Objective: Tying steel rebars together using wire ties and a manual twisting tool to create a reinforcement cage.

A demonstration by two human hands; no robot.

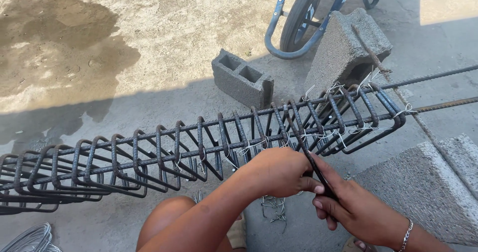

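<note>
A long rebar cage (149, 155) of square stirrups on lengthwise bars stretches across the view, resting at the right on a tilted concrete block (343, 50). My left hand (279, 172) is closed at the cage's near bar, where thin wire ties (251, 146) wrap the joints. Just to its right, my right hand (348, 207) grips a dark metal hook tool (311, 160) whose tip reaches up into the cage. The two hands touch. A bracelet sits on the right wrist.
A hollow concrete block (241, 77) lies behind the cage. A blue wheelbarrow (303, 18) stands at the top. A concrete slab (428, 187) is at the right, a wire coil (30, 239) at bottom left, loose wire bits (274, 207) on the ground, my knee (169, 217) below.
</note>
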